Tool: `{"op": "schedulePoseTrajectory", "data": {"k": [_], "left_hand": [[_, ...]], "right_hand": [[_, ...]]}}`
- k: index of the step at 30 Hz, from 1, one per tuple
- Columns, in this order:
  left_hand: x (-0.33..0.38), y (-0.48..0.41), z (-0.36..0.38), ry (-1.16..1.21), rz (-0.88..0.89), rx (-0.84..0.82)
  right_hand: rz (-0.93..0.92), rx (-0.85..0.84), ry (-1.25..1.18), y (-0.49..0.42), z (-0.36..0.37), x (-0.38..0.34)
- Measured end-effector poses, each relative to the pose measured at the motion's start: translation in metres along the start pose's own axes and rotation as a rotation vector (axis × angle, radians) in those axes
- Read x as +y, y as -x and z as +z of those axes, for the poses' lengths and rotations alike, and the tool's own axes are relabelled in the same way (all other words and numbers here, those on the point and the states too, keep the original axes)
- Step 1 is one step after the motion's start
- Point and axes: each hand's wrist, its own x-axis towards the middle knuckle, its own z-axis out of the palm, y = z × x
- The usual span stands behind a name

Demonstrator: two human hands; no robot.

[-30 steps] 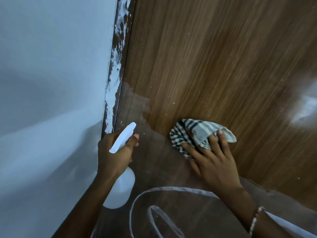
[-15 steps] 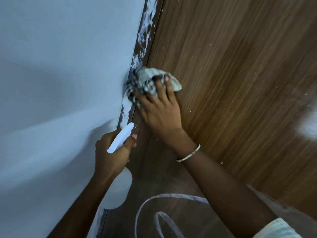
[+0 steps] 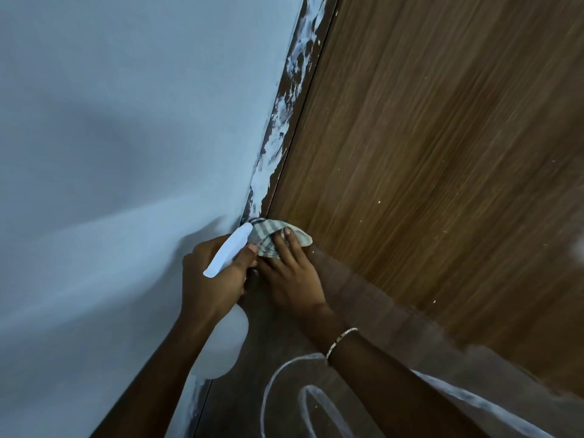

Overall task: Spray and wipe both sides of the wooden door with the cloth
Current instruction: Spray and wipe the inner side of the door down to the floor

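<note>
Hidden and cropped bits: lower centre and frame edges.
The neck and trigger of the spray bottle (image 3: 228,249) are buried in the left hand (image 3: 211,279) gripping it; only the white head and rounded base show. The cloth (image 3: 268,235) lies partly under the flat fingers of the right hand (image 3: 290,276), its left edge behind the bottle head. Both forearms are cut by the bottom edge. The door (image 3: 426,153) runs off the top, right and bottom. The white drawn lines (image 3: 303,403) are cropped at the bottom, shape unclear. The pale blur (image 3: 580,251) at the right edge: can't tell.

Thin, perhaps beaded bangle (image 3: 343,340) on right wrist
</note>
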Motion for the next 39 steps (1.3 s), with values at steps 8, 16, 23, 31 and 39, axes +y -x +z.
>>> {"op": "schedulePoseTrajectory", "data": {"k": [8, 16, 23, 31, 39], "left_hand": [[-0.005, 0.012, -0.009, -0.017, -0.027, -0.005], [0.0, 0.028, -0.012, -0.001, -0.012, -0.001], [-0.003, 0.035, -0.014, 0.01, -0.026, 0.013], [-0.017, 0.033, -0.016, 0.026, -0.151, 0.038], [-0.016, 0.037, -0.01, 0.028, -0.058, 0.036]], "right_hand": [[0.46, 0.476, 0.01, -0.079, -0.077, 0.082], [0.055, 0.089, 0.021, -0.014, -0.005, -0.001], [0.06, 0.001, 0.004, 0.031, -0.018, 0.013], [0.249, 0.132, 0.069, 0.098, -0.041, 0.039], [0.158, 0.127, -0.04, -0.007, -0.005, 0.006]]}}
